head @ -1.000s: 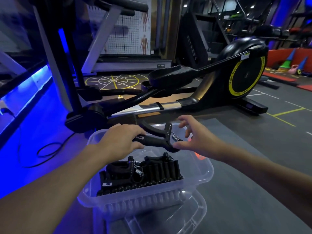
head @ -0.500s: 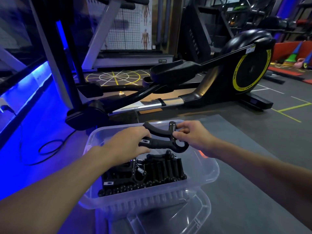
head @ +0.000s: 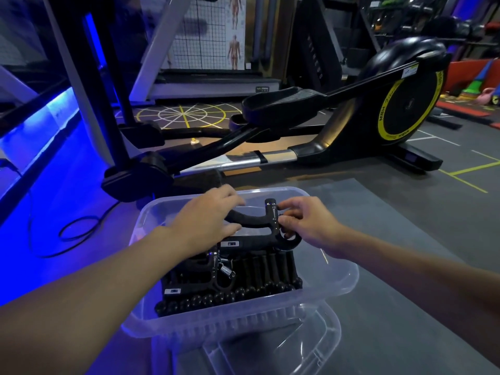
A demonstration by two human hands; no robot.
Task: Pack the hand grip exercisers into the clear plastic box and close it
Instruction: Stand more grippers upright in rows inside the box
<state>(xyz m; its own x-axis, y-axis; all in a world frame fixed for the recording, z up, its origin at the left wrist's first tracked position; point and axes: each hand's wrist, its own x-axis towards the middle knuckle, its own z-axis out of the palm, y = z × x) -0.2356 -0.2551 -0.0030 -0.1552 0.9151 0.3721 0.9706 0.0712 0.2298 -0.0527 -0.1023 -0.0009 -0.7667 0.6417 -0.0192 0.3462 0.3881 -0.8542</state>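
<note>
A black hand grip exerciser [head: 259, 226] lies flat low inside the clear plastic box [head: 343, 282], over the packed ones. My left hand [head: 208, 217] covers its handle end, fingers curled on it. My right hand [head: 305, 220] pinches its head end by the spring. Several more black exercisers [head: 243, 280] stand in a row in the box's near half, one of them lying across the row's left. The clear lid [head: 305, 345] lies under and in front of the box.
The box sits on a grey floor mat [head: 392, 239]. A black and yellow elliptical trainer [head: 351, 125] stands just behind it, with a treadmill frame [head: 89, 85] at the left. A black cable [head: 67, 234] loops on the blue-lit floor at the left.
Both hands have lowered the exerciser from above the box rim down into the box, onto the packed ones. My right hand closed from spread fingers onto its head end.
</note>
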